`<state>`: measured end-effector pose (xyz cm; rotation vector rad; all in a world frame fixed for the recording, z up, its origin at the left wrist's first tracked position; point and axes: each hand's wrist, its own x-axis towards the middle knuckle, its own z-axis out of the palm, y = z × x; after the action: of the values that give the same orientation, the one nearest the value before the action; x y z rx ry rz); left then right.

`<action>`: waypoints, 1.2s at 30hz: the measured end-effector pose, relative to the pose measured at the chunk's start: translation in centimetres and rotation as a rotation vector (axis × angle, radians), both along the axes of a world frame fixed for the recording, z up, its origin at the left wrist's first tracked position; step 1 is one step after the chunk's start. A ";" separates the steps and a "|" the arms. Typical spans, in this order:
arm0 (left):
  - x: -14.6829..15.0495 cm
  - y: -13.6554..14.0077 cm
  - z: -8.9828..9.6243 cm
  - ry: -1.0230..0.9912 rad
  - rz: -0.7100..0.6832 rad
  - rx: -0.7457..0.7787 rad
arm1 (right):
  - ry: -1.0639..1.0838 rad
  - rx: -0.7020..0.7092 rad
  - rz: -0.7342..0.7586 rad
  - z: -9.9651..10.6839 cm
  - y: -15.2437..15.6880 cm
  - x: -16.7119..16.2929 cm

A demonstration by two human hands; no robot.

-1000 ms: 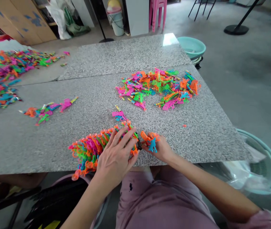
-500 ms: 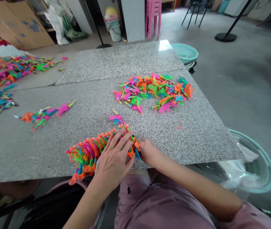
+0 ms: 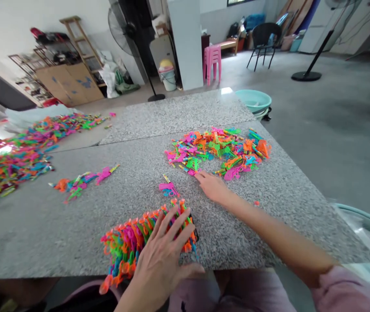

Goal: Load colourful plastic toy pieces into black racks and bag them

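Left hand (image 3: 162, 253) rests on a toy row (image 3: 129, 236), right hand (image 3: 214, 188) at a pile (image 3: 216, 148).

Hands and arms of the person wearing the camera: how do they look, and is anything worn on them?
The left hand and right hand are bare, with no glove, ring or wristband showing. On the right arm, a rumpled, dusty-pink sleeve ends near the elbow, leaving the forearm uncovered. No left sleeve is in view.
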<state>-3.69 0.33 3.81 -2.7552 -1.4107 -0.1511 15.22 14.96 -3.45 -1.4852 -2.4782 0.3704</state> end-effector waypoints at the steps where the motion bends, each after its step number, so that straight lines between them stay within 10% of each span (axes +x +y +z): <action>1: 0.0 -0.1 -0.1 -0.009 0.006 0.005 | -0.017 0.020 -0.011 -0.3 0.1 -0.5; 6: 0.4 -0.3 0.2 -0.053 0.059 -0.030 | -0.064 0.000 0.001 -0.5 -3.6 -0.9; 13: 0.2 0.1 0.9 -0.058 0.036 -0.187 | 0.495 -0.322 0.355 1.1 -9.9 3.5; 36: 0.3 0.3 -0.3 0.037 -0.012 -0.053 | 0.619 0.039 0.239 -6.2 -12.3 -0.9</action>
<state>-3.41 0.60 3.47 -2.7939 -1.4105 -0.0637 14.34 2.65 -9.61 -0.8748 -2.1302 0.6972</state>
